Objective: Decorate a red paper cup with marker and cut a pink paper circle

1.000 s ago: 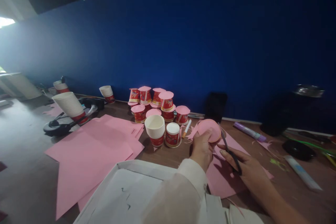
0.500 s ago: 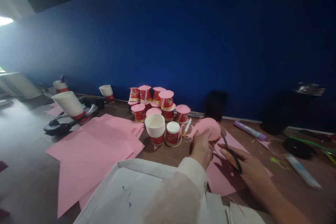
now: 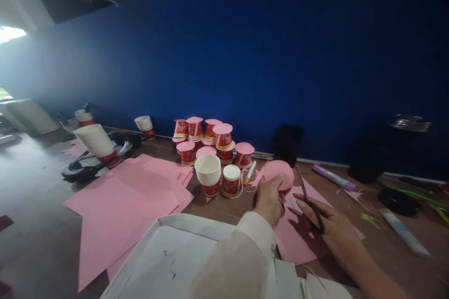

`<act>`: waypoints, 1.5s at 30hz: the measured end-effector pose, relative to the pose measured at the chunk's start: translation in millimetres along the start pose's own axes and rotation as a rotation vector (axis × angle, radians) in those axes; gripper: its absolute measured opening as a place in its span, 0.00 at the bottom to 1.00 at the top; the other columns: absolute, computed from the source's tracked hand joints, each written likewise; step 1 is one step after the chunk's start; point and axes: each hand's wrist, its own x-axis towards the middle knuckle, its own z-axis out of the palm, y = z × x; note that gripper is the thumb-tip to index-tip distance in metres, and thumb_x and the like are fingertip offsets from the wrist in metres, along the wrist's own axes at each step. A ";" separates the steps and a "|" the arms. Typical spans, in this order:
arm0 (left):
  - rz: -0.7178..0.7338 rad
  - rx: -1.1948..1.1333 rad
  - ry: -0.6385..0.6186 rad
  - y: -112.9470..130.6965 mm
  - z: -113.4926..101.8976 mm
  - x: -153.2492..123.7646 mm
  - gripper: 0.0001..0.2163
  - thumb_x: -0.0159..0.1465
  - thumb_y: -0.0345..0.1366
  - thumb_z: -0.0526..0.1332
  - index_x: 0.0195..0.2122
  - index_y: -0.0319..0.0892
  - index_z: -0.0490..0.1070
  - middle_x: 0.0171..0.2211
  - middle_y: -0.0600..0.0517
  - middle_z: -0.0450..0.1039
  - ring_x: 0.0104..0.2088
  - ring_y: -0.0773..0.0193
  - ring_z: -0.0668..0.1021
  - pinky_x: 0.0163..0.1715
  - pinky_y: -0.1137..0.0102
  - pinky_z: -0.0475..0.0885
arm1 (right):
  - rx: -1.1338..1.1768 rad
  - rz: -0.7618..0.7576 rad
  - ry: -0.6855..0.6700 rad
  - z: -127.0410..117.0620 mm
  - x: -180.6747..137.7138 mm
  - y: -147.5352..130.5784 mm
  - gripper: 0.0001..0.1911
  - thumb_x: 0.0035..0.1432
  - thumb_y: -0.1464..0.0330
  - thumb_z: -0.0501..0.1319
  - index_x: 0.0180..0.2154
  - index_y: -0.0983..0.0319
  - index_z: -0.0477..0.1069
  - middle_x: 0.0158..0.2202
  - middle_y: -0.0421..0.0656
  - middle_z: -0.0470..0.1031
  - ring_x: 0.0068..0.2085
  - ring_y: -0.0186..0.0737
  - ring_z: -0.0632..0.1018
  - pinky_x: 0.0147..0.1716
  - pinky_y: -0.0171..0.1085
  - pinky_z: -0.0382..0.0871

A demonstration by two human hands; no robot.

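Observation:
My left hand (image 3: 269, 202) pinches a round pink paper disc (image 3: 279, 172) at its near edge; whether a cup sits under the disc is hidden. To its right, my right hand (image 3: 326, 217) is closed around the black handles of a pair of scissors (image 3: 304, 187). The blades point up and away, a small gap from the disc's right edge. A cut sheet of pink paper (image 3: 294, 243) lies beneath both hands. Left of my left hand stand an upside-down red cup (image 3: 231, 182) and an upright white-and-red stack of paper cups (image 3: 208, 175).
Several red cups with pink tops (image 3: 223, 135) are piled by the blue partition (image 3: 245, 56). Large pink sheets (image 3: 129, 205) and a white box lid (image 3: 189, 243) lie left and in front. A marker (image 3: 249, 173), purple glue tube (image 3: 333, 177) and white tube (image 3: 403, 231) rest nearby.
The scissors have moved slightly away from the disc's right edge. My left hand keeps its hold on the disc. The whole view has shifted a little.

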 end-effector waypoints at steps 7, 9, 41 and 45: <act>-0.004 -0.075 -0.076 1.2 -0.7 -2.8 0.16 0.47 0.31 0.73 0.35 0.40 0.70 0.31 0.51 0.77 0.29 0.68 0.78 0.33 0.72 0.74 | 0.100 0.023 -0.010 -0.7 -1.5 2.3 0.35 0.52 0.45 0.64 0.52 0.62 0.78 0.21 0.38 0.72 0.23 0.38 0.70 0.24 0.37 0.64; -0.008 -0.088 -0.098 1.6 -0.9 -3.9 0.16 0.47 0.31 0.73 0.35 0.40 0.70 0.32 0.51 0.77 0.29 0.67 0.78 0.33 0.72 0.74 | 0.138 -0.003 -0.037 0.2 -2.0 2.6 0.34 0.53 0.45 0.64 0.52 0.63 0.78 0.21 0.38 0.72 0.24 0.38 0.70 0.24 0.36 0.64; -0.024 -0.013 -0.152 0.5 6.3 -15.2 0.17 0.45 0.42 0.74 0.28 0.39 0.70 0.22 0.51 0.71 0.21 0.67 0.74 0.18 0.75 0.64 | 0.065 -0.064 -0.076 9.7 2.0 6.2 0.34 0.56 0.45 0.62 0.54 0.60 0.77 0.33 0.43 0.82 0.31 0.44 0.79 0.30 0.38 0.71; -0.057 -0.016 -0.110 -3.0 9.0 -15.4 0.18 0.44 0.44 0.73 0.27 0.40 0.68 0.19 0.52 0.69 0.17 0.68 0.70 0.14 0.76 0.58 | 0.009 -0.100 -0.049 8.2 6.9 9.5 0.31 0.53 0.46 0.64 0.50 0.59 0.80 0.34 0.44 0.83 0.34 0.46 0.81 0.36 0.38 0.74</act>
